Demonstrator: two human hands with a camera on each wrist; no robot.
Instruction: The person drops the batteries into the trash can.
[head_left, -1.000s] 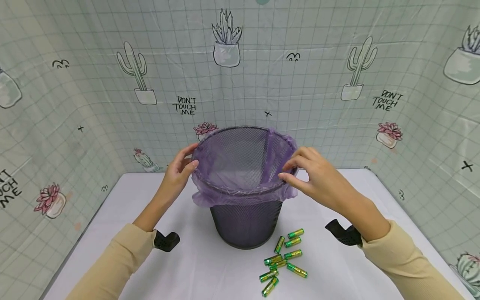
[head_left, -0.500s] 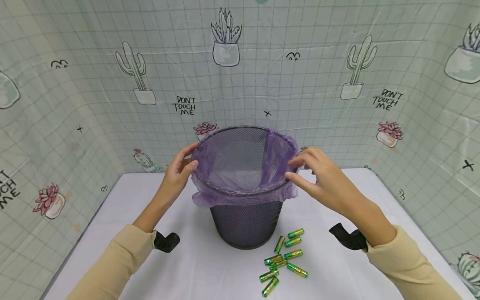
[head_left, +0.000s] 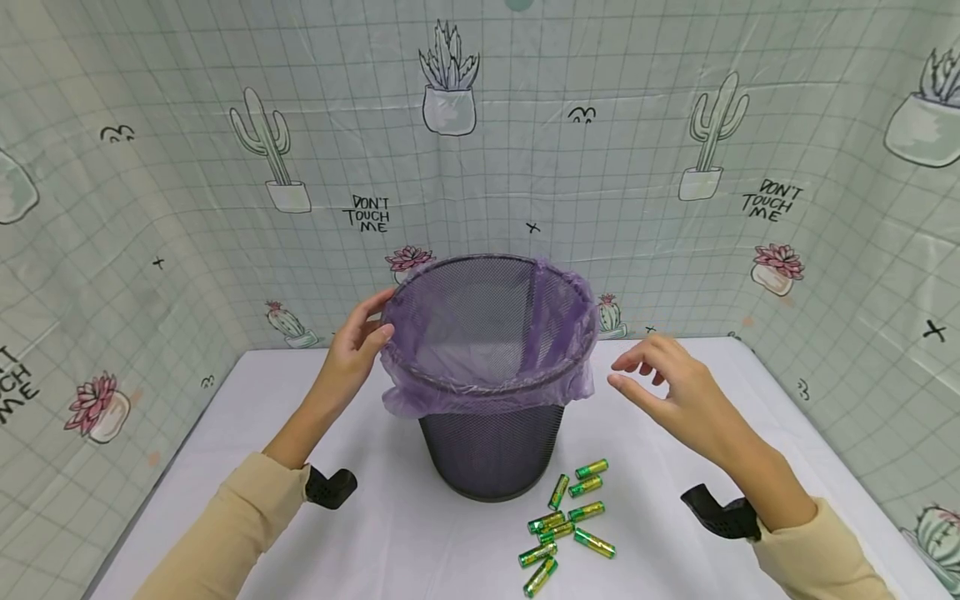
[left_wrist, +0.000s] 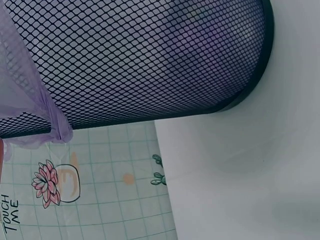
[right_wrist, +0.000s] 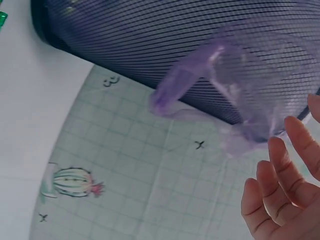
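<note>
A black mesh wastebasket [head_left: 491, 454] stands upright on the white table. A thin purple bin liner [head_left: 480, 402] lines it, folded over the rim and hanging in loose folds outside. My left hand [head_left: 354, 343] holds the rim's left side, thumb toward the front and fingers behind. To the right of the basket, my right hand [head_left: 675, 392] is in the air with nothing in it, its fingers loosely bent. In the right wrist view, those fingertips [right_wrist: 277, 150] show close to the liner's edge. The left wrist view has the mesh wall [left_wrist: 150, 60] with liner folds, the left hand almost hidden.
Several green and gold batteries [head_left: 587, 486] lie scattered on the table in front of the basket, toward the right. A grid-patterned cloth [head_left: 487, 167] with cactus drawings stands behind and at both sides of the white tabletop [head_left: 360, 525].
My right hand has let go of the liner at the rim and moved away to the right and slightly down. The left hand stays at the rim; the basket and batteries have not moved.
</note>
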